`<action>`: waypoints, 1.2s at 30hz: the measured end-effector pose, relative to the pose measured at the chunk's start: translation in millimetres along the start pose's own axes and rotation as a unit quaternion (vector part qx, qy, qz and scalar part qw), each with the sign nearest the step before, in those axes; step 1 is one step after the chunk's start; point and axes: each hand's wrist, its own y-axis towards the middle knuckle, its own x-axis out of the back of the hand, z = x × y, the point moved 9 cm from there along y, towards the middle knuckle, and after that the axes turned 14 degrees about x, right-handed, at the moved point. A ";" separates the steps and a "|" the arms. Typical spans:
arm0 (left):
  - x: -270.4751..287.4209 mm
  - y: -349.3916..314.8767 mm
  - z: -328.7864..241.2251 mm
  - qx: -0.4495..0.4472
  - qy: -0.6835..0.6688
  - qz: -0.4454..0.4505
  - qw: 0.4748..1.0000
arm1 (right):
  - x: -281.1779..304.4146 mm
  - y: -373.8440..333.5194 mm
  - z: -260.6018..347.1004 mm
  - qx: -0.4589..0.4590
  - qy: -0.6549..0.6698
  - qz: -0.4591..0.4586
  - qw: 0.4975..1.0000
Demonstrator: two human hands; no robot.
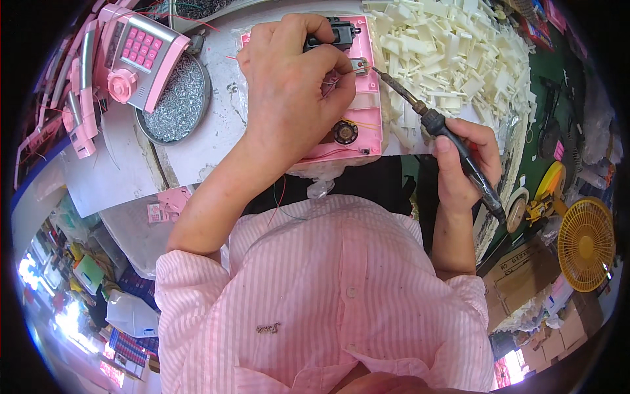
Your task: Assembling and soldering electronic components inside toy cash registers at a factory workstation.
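Up at twelve o'clock sits the open pink plastic casing [368, 136], the left hand [289, 82] arched over it, fingers curled in close, anything pinched beneath hidden, while the right hand [467, 164] near half past two grips the soldering iron [428, 117], its long axis running five to eleven. Its tip ends just beside the small silver metal part [359, 65], at half past ten from the right hand, left hand nearer; whether tip and thin wire [367, 67] touch, I can't tell.
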 end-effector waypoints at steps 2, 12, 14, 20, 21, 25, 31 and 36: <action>-0.4 0.0 0.2 -0.001 -0.001 0.003 1.000 | 0.4 0.4 0.2 0.001 0.004 -0.004 1.000; 0.1 -0.5 -0.8 -0.010 0.009 -0.002 1.000 | 2.6 -0.8 -0.8 -0.007 0.006 -0.006 1.000; 0.6 0.0 -1.1 -0.010 0.006 -0.002 1.000 | 2.7 -0.7 -0.1 -0.007 0.005 -0.005 1.000; -0.1 -0.4 -1.4 -0.013 0.010 -0.006 1.000 | -2.4 -0.1 1.0 -0.003 0.008 0.003 1.000; -0.1 -0.4 -1.3 -0.012 0.010 -0.006 1.000 | -4.3 -0.2 0.5 -0.004 0.005 0.010 1.000; -0.1 -0.4 -1.2 -0.012 0.013 -0.005 1.000 | -7.4 -1.2 -3.8 -0.016 0.000 0.021 1.000; -0.6 -0.9 -1.2 -0.009 0.018 -0.003 1.000 | -4.9 -1.4 -1.6 -0.006 -0.001 0.009 1.000; -0.3 -0.9 -1.4 -0.009 0.017 -0.004 1.000 | -2.4 -1.9 -1.8 -0.004 -0.005 0.001 1.000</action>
